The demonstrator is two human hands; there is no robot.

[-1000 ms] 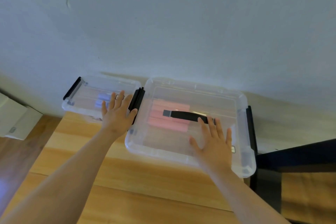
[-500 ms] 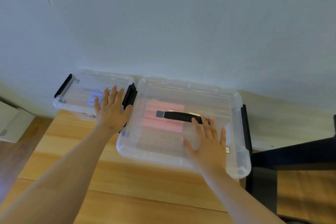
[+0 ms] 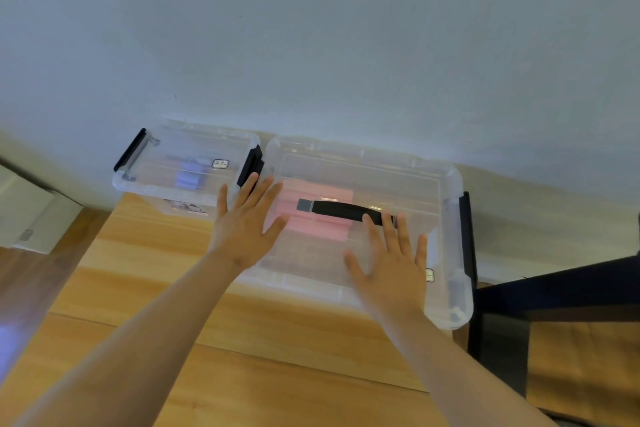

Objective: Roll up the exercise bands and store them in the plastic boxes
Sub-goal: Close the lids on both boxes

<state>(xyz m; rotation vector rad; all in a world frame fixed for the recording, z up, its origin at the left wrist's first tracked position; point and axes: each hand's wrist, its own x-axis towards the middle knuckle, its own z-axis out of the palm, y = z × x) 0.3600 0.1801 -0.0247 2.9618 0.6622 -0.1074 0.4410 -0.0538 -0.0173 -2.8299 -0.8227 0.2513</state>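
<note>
Both hands flat, fingers spread, holding nothing: my left hand and right hand rest on the closed large box. Pink bands lie inside. The small box alongside on the bench contains a purple band.

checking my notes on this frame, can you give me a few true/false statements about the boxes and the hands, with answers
1. The large box holds pink bands. True.
2. The right hand grips the black handle. False: it lies flat on the lid, fingers straight, with its fingertips by the handle's end.
3. The small box stands left of the large box. True.
4. The small box is empty. False: a bluish-purple roll shows inside.
5. The left hand has straight, spread fingers. True.
</note>
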